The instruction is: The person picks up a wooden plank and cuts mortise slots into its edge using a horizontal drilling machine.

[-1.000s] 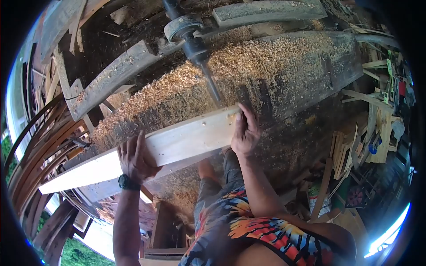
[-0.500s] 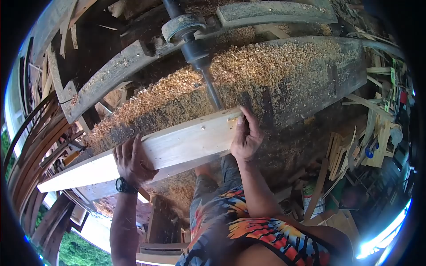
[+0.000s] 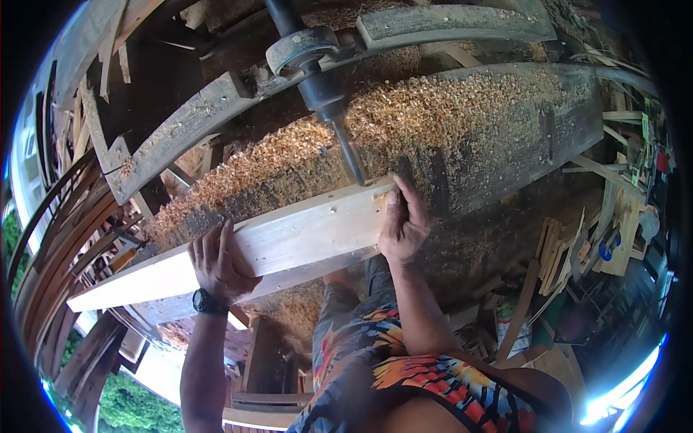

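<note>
A long pale wooden board [image 3: 310, 234] stands on edge on the bench, slanting from lower left up to the middle. My left hand [image 3: 222, 265], with a dark watch at its wrist, grips the board with fingers over its top edge. At the board's right end my right hand [image 3: 404, 220] pinches it, thumb on the near face and fingers behind. Right at the top edge near that end is the tip of a drill bit [image 3: 348, 151], held in a dark chuck [image 3: 321, 92]. Small holes or knots mark the board's face.
Wood shavings [image 3: 426, 108] lie heaped over the dark worktable [image 3: 577, 119] behind the board. Curved timber pieces [image 3: 455, 25] lie beyond the chuck. Scrap strips [image 3: 556, 252] are piled at right, and stacked long planks [image 3: 54, 267] at left.
The whole view has shifted slightly down and right. Both hands keep their grip on the board, and the bit stays at its top edge near the right end.
</note>
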Action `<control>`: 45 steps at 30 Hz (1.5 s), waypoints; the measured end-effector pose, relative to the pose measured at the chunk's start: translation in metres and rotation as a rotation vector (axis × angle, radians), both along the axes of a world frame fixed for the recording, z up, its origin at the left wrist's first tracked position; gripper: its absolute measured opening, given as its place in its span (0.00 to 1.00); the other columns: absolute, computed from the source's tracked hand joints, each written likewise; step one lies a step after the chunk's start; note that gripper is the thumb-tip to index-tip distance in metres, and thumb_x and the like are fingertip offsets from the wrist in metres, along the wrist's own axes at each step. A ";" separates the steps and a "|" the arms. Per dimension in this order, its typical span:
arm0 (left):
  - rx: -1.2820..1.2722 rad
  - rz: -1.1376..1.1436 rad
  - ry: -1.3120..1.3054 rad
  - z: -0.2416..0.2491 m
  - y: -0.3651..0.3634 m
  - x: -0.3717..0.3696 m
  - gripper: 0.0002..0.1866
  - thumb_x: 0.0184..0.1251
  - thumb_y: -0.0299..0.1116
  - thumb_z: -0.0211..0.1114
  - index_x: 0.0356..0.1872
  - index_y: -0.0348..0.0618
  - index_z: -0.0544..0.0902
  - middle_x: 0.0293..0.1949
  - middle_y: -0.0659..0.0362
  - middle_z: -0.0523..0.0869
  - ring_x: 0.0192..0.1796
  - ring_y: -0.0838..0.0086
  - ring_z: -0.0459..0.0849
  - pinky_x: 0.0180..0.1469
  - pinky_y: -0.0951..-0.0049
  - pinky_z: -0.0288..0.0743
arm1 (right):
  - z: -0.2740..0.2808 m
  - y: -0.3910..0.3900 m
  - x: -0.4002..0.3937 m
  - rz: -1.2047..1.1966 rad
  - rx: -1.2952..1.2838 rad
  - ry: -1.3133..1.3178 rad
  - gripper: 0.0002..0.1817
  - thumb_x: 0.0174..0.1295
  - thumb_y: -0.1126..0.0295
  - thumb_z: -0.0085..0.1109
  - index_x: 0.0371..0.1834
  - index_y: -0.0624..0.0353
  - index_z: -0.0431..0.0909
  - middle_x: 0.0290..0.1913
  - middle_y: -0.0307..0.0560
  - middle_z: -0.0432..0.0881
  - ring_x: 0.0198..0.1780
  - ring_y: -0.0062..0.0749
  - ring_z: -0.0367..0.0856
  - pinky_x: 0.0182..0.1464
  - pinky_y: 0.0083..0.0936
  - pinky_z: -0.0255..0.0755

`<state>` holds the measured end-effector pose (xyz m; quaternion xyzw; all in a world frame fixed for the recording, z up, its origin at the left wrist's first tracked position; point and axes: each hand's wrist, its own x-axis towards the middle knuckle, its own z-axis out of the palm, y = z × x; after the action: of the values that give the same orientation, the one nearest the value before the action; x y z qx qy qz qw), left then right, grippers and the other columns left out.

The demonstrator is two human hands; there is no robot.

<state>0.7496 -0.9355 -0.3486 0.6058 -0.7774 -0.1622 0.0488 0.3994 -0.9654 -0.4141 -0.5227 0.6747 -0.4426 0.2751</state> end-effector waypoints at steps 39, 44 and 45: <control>0.036 0.017 -0.035 -0.003 -0.013 0.005 0.61 0.27 0.46 0.86 0.77 0.43 0.76 0.62 0.48 0.84 0.62 0.50 0.82 0.68 0.44 0.71 | 0.004 -0.029 0.008 -0.024 -0.020 -0.040 0.15 0.77 0.75 0.62 0.63 0.63 0.87 0.54 0.53 0.92 0.53 0.44 0.89 0.60 0.37 0.78; 0.037 0.030 -0.041 -0.003 -0.017 0.006 0.61 0.27 0.46 0.85 0.77 0.43 0.77 0.61 0.48 0.85 0.61 0.50 0.82 0.67 0.44 0.71 | 0.007 -0.036 0.010 -0.032 -0.013 -0.048 0.15 0.75 0.77 0.63 0.62 0.64 0.87 0.53 0.53 0.92 0.53 0.44 0.89 0.59 0.37 0.80; 0.032 0.031 -0.037 -0.004 -0.017 0.006 0.61 0.27 0.47 0.85 0.77 0.43 0.77 0.61 0.48 0.85 0.61 0.50 0.82 0.67 0.44 0.71 | 0.007 -0.037 0.011 -0.034 -0.013 -0.055 0.15 0.75 0.77 0.63 0.62 0.64 0.87 0.54 0.53 0.92 0.53 0.44 0.89 0.59 0.37 0.80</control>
<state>0.7559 -0.9528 -0.3527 0.6215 -0.7660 -0.1623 0.0272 0.4105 -1.0024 -0.4074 -0.5003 0.6728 -0.4659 0.2827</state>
